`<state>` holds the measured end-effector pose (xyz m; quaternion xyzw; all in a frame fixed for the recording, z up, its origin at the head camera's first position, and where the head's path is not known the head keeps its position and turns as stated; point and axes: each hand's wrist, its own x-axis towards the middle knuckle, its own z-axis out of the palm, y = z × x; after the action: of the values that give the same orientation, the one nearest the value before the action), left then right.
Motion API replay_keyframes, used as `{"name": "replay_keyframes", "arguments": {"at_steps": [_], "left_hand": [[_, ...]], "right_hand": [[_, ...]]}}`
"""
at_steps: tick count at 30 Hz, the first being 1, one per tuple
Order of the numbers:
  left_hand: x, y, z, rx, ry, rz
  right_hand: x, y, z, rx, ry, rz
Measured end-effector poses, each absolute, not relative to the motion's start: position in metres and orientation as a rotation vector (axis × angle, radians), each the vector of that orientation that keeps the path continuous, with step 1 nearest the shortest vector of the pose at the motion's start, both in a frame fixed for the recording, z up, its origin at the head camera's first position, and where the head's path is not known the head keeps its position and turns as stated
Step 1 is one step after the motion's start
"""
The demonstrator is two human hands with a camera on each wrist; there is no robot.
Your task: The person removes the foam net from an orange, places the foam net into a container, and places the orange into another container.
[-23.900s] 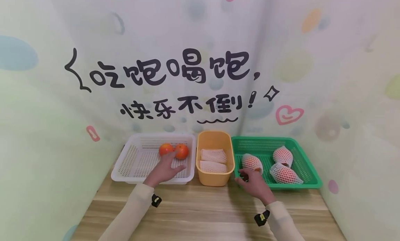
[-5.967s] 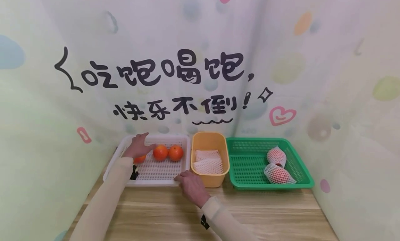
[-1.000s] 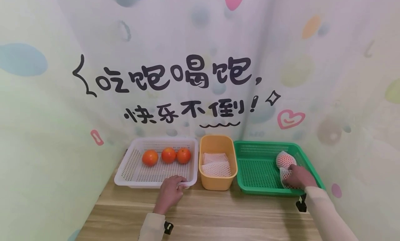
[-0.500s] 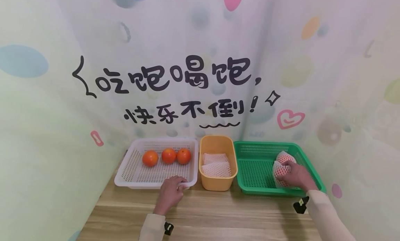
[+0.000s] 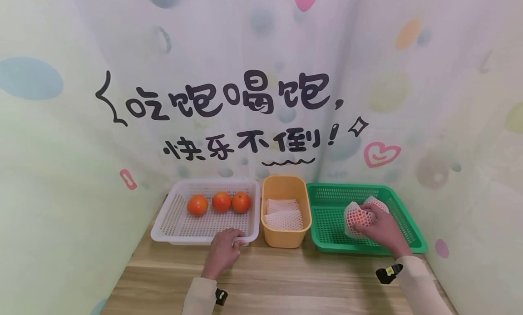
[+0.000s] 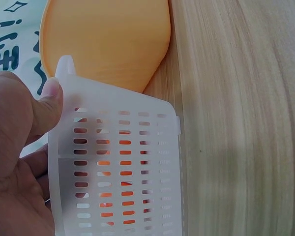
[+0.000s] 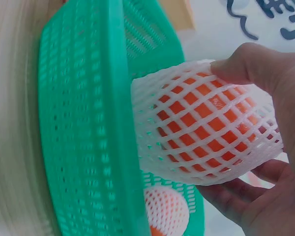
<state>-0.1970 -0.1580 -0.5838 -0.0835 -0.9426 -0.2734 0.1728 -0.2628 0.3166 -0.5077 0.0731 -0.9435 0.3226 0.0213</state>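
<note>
My right hand (image 5: 382, 228) holds an orange-red round fruit in a white foam net (image 5: 354, 217) between thumb and fingers. In the right wrist view this netted fruit (image 7: 206, 123) is tilted over the wall of the green basket (image 7: 83, 128). A second netted fruit (image 5: 379, 203) lies in that basket, partly hidden behind my hand. On the other side, my left hand (image 5: 224, 250) grips the near rim of the white basket (image 5: 184, 241), its thumb and fingers on either side of the wall (image 6: 118, 98). Several bare orange-red fruits (image 5: 198, 205) sit inside it.
Between the two baskets stands a yellow-orange bin (image 5: 284, 238) with white foam nets (image 5: 283, 219) lying in it. All three containers are in a row on the wooden table (image 5: 278, 283), against a printed curtain (image 5: 245, 42).
Over the last second my right hand has lifted the netted fruit and brought it leftward within the green basket. Earlier, one netted fruit left that basket and another bare fruit appeared in the white one.
</note>
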Motion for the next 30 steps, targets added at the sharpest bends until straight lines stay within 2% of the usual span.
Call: {"name": "replay_keyframes", "arguments": {"at_steps": [14, 30], "left_hand": [[-0.197, -0.157, -0.582, -0.232, -2.696, -0.764], [-0.195, -0.161, -0.57, -0.397, -2.753, -0.748]], "right_hand": [[-0.239, 0.272, -0.493, 0.386, -2.762, 1.082], [-0.209, 0.222, -0.498, 0.607, -2.644, 1.114]]}}
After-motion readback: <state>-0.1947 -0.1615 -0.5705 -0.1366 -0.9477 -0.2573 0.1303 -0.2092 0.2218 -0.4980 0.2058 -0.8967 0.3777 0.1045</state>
